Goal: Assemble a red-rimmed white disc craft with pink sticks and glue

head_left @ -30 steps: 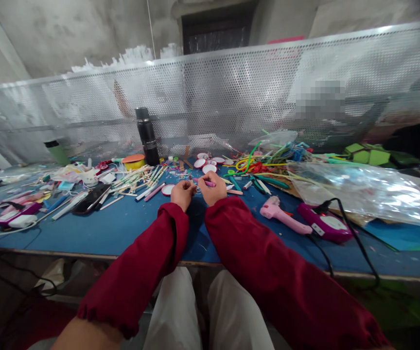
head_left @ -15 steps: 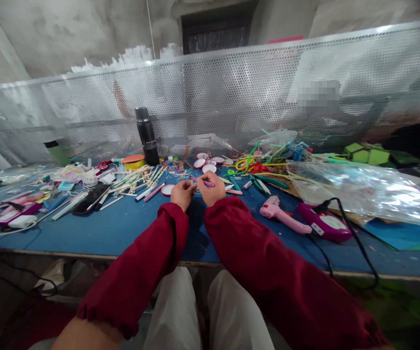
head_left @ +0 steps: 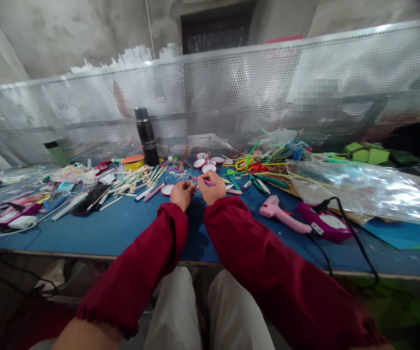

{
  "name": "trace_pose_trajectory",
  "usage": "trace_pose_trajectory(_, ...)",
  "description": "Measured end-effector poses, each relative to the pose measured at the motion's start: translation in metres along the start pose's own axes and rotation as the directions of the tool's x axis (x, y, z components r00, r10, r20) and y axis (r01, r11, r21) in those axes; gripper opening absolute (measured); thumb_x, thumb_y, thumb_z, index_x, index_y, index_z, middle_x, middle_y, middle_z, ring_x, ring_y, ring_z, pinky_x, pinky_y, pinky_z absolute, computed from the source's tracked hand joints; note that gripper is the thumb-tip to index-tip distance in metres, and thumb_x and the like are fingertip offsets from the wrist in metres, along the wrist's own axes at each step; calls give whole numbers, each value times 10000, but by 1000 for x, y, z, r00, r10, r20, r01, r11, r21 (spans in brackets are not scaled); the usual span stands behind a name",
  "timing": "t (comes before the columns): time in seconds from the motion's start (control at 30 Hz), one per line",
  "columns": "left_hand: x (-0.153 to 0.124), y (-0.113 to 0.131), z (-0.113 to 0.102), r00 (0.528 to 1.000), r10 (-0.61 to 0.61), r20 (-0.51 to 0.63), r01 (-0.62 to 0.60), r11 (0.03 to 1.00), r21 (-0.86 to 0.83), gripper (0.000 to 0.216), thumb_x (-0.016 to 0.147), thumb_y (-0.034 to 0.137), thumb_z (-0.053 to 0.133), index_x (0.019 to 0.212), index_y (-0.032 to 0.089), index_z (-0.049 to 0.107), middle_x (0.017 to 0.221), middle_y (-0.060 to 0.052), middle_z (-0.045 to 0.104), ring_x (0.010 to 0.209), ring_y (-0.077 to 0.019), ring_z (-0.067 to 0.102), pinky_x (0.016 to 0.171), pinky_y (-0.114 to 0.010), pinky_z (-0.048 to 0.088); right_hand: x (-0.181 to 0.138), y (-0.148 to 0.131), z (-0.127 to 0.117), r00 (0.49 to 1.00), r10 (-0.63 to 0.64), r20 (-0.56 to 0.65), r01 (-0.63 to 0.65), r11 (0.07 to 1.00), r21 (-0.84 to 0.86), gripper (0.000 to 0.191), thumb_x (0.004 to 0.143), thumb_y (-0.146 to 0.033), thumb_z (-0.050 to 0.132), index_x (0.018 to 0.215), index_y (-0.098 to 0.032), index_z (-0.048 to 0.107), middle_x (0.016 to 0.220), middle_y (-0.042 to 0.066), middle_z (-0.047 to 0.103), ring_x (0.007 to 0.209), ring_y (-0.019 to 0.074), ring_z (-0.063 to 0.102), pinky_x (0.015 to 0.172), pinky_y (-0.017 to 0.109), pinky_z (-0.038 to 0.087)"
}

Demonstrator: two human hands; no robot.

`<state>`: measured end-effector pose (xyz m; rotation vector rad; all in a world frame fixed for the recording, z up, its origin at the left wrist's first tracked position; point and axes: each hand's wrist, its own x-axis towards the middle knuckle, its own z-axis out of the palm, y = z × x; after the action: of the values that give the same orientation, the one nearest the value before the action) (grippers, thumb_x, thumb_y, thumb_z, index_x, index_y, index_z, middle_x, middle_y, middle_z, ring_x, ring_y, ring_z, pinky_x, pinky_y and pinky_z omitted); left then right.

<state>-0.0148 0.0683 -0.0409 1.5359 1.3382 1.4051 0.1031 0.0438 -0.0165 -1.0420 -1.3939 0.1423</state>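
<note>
In the middle of the blue table my two hands are close together, fingertips almost meeting. My right hand (head_left: pixel 213 188) is closed round a slim pink-purple pen (head_left: pixel 209 183), its tip directed left toward the other hand. My left hand (head_left: pixel 182 194) is pinched; whatever sits between its fingers is too small to make out. Just behind and left of that hand lies a white disc with a red rim (head_left: pixel 167 190). Several similar white discs (head_left: pixel 209 168) are grouped beyond the hands.
A pink glue gun (head_left: pixel 283 215) and a purple powered box (head_left: pixel 324 222) lie to the right, their black cords crossing the edge. Paper sticks (head_left: pixel 140 181), a phone (head_left: pixel 90 199) and a black bottle (head_left: pixel 147 137) stand or lie left. Pipe cleaners (head_left: pixel 248 164) and clear plastic (head_left: pixel 363 192) fill the back right.
Both hands keep nearly the same place and hold. The pen in my right hand has tilted or shifted very slightly; the things on the table look unchanged.
</note>
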Motion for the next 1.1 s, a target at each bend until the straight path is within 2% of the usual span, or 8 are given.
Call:
trace_pose_trajectory(0.2, 0, -2, 0, 1000, 17, 7, -17, 1000, -4, 190, 740, 288, 647, 614, 180, 552, 520, 34, 560, 477, -97, 495, 492, -223, 360, 0, -1, 0, 999, 0, 33, -1, 1000, 12, 145, 785, -284, 549, 659, -212, 537, 615, -33, 555, 594, 129, 498, 596, 261, 378)
trace_pose_trajectory(0.4, 1, -2, 0, 1000, 17, 13, -17, 1000, -18, 183, 740, 281, 647, 616, 183, 553, 525, 33, 565, 482, -100, 504, 487, -221, 361, 0, 0, 0, 1000, 10, -12, -10, 1000, 9, 138, 792, -280, 542, 669, -216, 537, 616, -39, 541, 585, 128, 492, 594, 261, 379)
trace_pose_trajectory(0.53, 1, -2, 0, 1000, 22, 10, -22, 1000, -10, 192, 742, 289, 649, 616, 182, 552, 514, 38, 552, 472, -94, 488, 481, -218, 348, 0, 1, 1, 999, 3, 33, -3, 1000, 6, 130, 775, -269, 556, 661, -214, 533, 614, -38, 550, 591, 129, 505, 597, 260, 377)
trace_pose_trajectory(0.7, 1, -2, 0, 1000, 14, 12, -14, 1000, -15, 182, 743, 287, 644, 622, 176, 564, 530, 29, 565, 477, -97, 492, 484, -222, 359, 1, 0, -1, 1000, 21, -15, -21, 1000, 15, 134, 780, -275, 546, 661, -215, 529, 617, -37, 546, 590, 130, 495, 598, 263, 377)
trace_pose_trajectory(1.1, 0, 0, 0, 1000, -1, 19, 2, 999, -32, 182, 738, 283, 642, 605, 176, 579, 515, 30, 543, 474, -96, 467, 476, -223, 340, 2, 0, -1, 999, 15, 52, -17, 999, 46, 143, 768, -255, 553, 636, -215, 514, 597, -42, 532, 578, 126, 482, 586, 259, 366)
